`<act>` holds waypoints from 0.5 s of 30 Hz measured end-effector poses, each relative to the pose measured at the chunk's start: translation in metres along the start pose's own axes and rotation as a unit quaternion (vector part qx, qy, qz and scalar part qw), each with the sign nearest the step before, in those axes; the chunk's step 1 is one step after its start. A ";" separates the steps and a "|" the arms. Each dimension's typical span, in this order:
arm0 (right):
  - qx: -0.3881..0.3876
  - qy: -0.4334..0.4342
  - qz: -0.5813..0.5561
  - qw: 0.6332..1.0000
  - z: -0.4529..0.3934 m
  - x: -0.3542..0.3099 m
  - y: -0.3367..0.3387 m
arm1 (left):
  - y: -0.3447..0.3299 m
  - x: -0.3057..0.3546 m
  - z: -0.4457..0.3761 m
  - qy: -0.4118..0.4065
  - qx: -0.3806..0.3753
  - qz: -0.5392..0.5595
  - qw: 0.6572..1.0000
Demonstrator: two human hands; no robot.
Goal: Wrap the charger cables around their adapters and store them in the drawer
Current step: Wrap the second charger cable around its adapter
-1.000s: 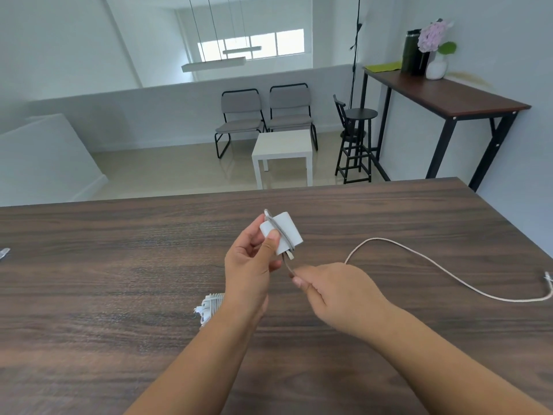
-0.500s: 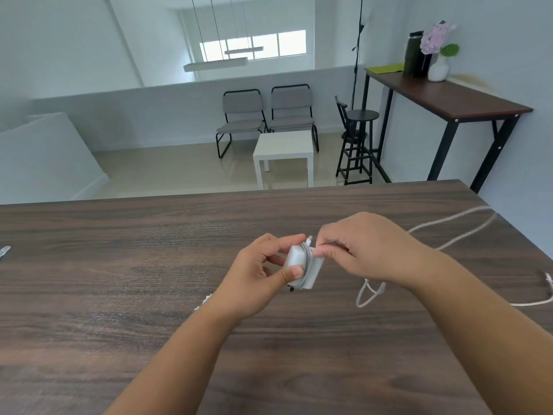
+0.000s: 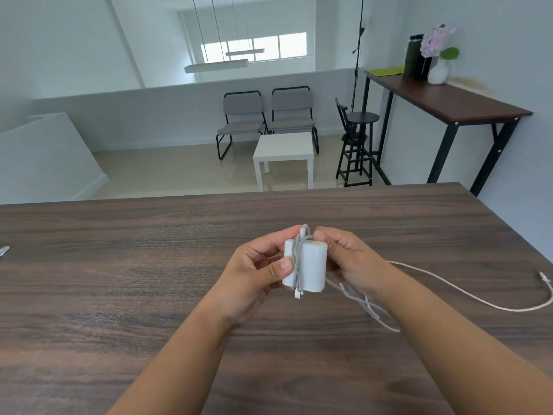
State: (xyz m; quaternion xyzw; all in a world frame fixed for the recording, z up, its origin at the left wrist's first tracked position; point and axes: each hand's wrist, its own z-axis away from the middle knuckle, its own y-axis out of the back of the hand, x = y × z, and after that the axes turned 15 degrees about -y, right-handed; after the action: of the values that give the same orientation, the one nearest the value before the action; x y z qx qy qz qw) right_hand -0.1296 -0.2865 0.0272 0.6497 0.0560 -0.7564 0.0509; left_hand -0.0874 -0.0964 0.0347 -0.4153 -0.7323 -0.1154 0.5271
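With the left hand (image 3: 257, 271) pinching the adapter (image 3: 311, 266) at frame centre above the worktop (image 3: 119, 295), the right hand (image 3: 350, 259) (seemingly gripping the cable (image 3: 449, 289) behind it) should lay each turn snug beside the last.

This looks like an office lounge or a plain meeting room on an upper level, not a home kitchen or a workshop. A long dark wood-grain table (image 3: 149, 295) fills the near side. Beyond it, two grey padded chairs (image 3: 266, 115) on black frames stand side by side behind a low white side table (image 3: 284, 148). A black stool (image 3: 357, 136) sits beside a tall bar-height desk (image 3: 443, 100) against the right wall (pink flowers in a white vase (image 3: 438, 58) and a dark bottle (image 3: 414, 55) on top). Long pendant lamps (image 3: 217, 65) hang past a white half wall (image 3: 149, 115), with a strip of windows (image 3: 254, 47) behind.
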 end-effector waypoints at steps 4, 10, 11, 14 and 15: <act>0.020 -0.061 -0.013 0.998 0.007 0.010 -0.014 | -0.011 -0.004 -0.004 -0.026 0.053 0.055 0.997; 0.142 -0.025 0.238 0.961 0.007 0.010 -0.018 | -0.014 -0.017 -0.013 -0.067 0.190 0.011 0.979; 0.146 -0.020 0.282 0.948 0.009 0.008 -0.017 | -0.012 -0.016 -0.014 -0.074 0.198 -0.004 0.977; 0.150 0.002 0.383 0.911 0.017 0.008 -0.019 | -0.011 -0.016 -0.014 -0.078 0.227 -0.035 0.970; 0.150 0.009 0.406 0.901 0.019 0.009 -0.020 | -0.011 -0.017 -0.013 -0.076 0.236 -0.040 0.968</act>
State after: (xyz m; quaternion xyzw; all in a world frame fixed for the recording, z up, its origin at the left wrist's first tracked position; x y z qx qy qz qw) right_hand -0.1525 -0.2697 0.0215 0.6227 -0.3263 -0.6638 0.2554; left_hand -0.0847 -0.1197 0.0284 -0.2573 -0.7927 0.0722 0.5479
